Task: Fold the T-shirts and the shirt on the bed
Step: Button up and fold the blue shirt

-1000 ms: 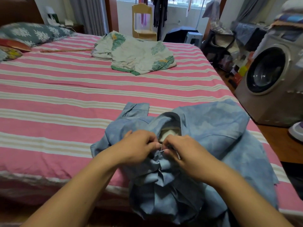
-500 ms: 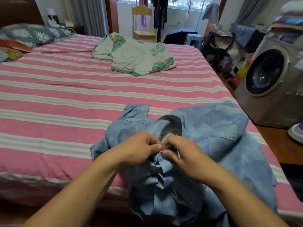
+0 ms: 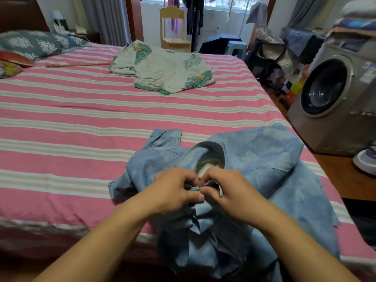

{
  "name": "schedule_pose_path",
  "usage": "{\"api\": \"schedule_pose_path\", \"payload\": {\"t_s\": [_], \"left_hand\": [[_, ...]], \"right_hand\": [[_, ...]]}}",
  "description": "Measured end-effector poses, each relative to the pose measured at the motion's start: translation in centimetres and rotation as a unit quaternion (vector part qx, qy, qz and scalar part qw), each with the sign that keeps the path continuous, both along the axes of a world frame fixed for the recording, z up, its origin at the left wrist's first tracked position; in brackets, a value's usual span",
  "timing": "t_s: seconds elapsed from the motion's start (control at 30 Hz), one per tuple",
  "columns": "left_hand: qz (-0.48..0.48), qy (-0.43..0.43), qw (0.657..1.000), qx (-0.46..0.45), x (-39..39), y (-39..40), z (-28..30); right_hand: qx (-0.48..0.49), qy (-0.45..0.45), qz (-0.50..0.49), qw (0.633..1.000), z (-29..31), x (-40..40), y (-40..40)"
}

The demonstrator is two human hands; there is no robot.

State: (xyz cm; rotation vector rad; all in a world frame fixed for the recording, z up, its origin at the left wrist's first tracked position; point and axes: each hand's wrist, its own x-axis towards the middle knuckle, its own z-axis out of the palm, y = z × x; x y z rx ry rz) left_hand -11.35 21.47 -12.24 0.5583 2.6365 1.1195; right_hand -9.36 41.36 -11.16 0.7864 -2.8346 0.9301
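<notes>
shirts: 1 [image 3: 264, 157] | hands: 2 [image 3: 175, 190] [image 3: 234, 192] | pillows: 1 [image 3: 40, 43] | chairs: 1 [image 3: 173, 27]

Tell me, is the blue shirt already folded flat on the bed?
No, the blue shirt lies rumpled, hanging over the bed's near edge.

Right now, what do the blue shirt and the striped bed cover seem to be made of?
Blue shirt: thin woven cloth, likely cotton, matte with a washed mottled look; it bunches into soft creases.
Striped bed cover: woven fabric, possibly cotton, matte pink with cream bands and a faint ribbed texture; the fibre cannot be confirmed.
</notes>
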Motion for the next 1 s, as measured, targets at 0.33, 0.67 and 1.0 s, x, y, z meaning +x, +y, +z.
{"api": "schedule_pose_path", "payload": {"t_s": [0.33,0.67,1.0], "left_hand": [[-0.089,0.439,0.873,-0.196,4.7,3.5,-2.4],[0.132,0.284,0.949,-0.035,5.7,4.0,-1.8],[0.253,-0.360,0.738,0.512,1.5,1.4,0.2]], "right_hand": [[0.023,-0.280,0.060,0.958,4.5,3.3,5.6],[0.084,-0.091,-0.369,0.921,-1.6,0.3,4.3],[-0.322,-0.097,-0.447,0.829,-3.9,0.1,3.7]]}}
